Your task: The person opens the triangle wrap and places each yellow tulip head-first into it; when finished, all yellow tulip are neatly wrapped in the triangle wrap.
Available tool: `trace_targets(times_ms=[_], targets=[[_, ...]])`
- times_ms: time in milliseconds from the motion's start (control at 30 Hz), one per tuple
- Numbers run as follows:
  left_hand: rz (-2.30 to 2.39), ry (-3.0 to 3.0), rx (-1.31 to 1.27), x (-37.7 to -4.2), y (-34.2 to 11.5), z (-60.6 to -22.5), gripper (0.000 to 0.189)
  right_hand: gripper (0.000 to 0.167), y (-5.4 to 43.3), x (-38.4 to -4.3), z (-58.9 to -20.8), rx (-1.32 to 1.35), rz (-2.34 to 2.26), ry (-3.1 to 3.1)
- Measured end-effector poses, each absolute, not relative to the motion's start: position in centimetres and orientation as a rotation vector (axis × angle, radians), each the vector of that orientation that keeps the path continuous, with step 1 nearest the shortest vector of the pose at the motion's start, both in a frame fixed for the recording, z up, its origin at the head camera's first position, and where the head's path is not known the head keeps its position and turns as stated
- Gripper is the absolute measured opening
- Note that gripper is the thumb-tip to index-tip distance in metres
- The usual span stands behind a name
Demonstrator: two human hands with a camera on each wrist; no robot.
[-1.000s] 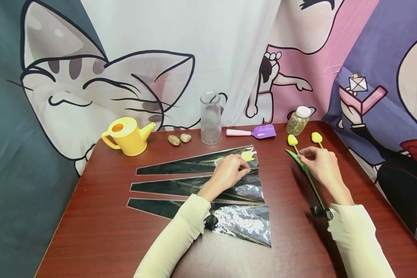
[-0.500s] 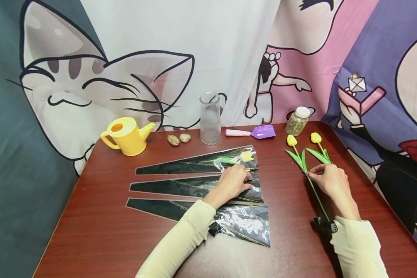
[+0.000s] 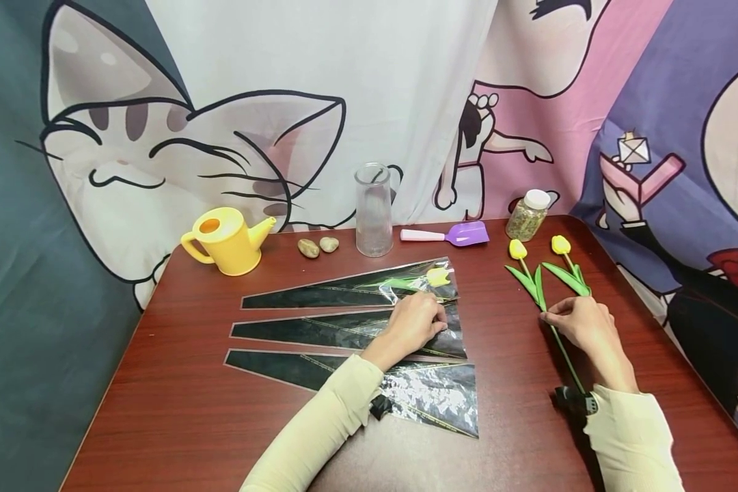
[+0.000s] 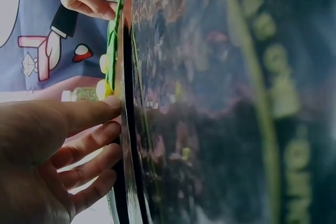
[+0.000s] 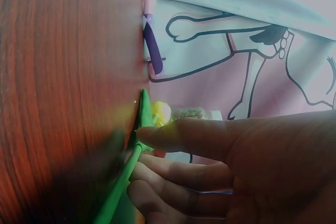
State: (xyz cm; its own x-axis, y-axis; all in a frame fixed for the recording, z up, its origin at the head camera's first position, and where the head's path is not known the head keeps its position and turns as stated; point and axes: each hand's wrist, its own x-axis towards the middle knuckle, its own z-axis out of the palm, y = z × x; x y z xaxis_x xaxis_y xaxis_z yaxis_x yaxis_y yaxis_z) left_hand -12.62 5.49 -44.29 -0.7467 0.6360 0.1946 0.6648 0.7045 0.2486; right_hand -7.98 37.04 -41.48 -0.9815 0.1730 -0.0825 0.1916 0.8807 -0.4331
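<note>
My right hand (image 3: pixel 585 329) pinches the green stem of a yellow tulip (image 5: pixel 119 188) just below its leaves, low over the table at the right. A second yellow tulip (image 3: pixel 562 244) lies beside it, its lower stem hidden behind that hand. My left hand (image 3: pixel 413 322) rests its fingertips on the wide end of the middle flower sleeve (image 3: pixel 301 329), a black and clear tapered one. Above it lies another sleeve (image 3: pixel 295 299) with a yellow tulip (image 3: pixel 438 277) inside. The lowest sleeve (image 3: pixel 430 391) lies flat, partly under my left forearm.
Along the back stand a yellow watering can (image 3: pixel 230 246), a clear glass pitcher (image 3: pixel 374 219) and a white-lidded jar (image 3: pixel 527 217). Between them lie two stones (image 3: pixel 309 248) and a purple shovel (image 3: pixel 466 234) with a pink handle. A printed cloth (image 3: pixel 221 137) hangs behind the table.
My left hand has moved from the top sleeve down onto the middle one. My right hand has slid down the tulip from near its flower to below the leaves.
</note>
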Motion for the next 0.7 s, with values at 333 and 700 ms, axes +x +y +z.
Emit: trace_targets(times_ms=[333, 700], targets=[[-0.541, -2.836, -1.114, -12.49, 5.52, -44.36, 0.02, 0.032, 37.2, -7.96, -41.55, 0.295, -0.708, 2.996], [-0.558, -2.774, -1.102, -12.47, 5.46, -44.46, 0.008, 0.031, 37.06, -7.85, -41.45, 0.242, -0.726, 3.011]])
